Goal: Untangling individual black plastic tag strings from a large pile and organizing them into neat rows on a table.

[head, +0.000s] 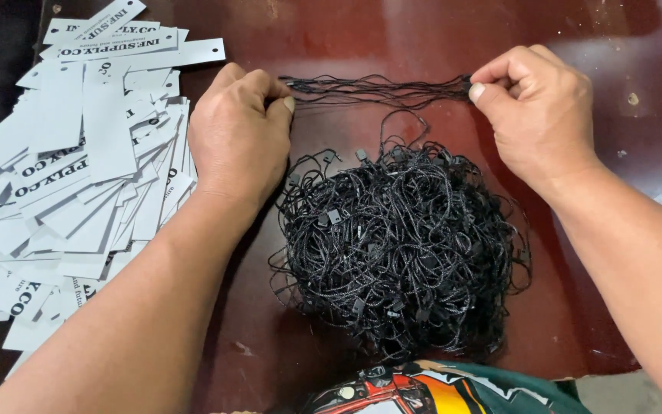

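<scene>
Tags first, far left: a loose heap of white card tags (78,176) with black print sprawls across the left side of the dark red desk (331,31), many overlapping, a few fanned out at the far left corner, one showing a small punched hole at its end. Just right of that heap comes the left hand (235,134), knuckles up, its edge just beside the tags, fingers curled in and the grip pinched closed on one end of a thin bundle of black strings (377,90). That bundle runs nearly straight across the far middle of the desk, stretched between both hands, with a few strands bowing loose. Below it, nearer the person, sits a big tangled mound of black string loops (404,253) with little black plastic locks scattered through it, dead centre between the two forearms; a stray loop rises from it toward the bundle. On the right, the right hand (534,115) has thumb and fingertips closed tight on the bundle's other end. At the near edge, a patch of colourful printed shirt (438,391) shows.
</scene>
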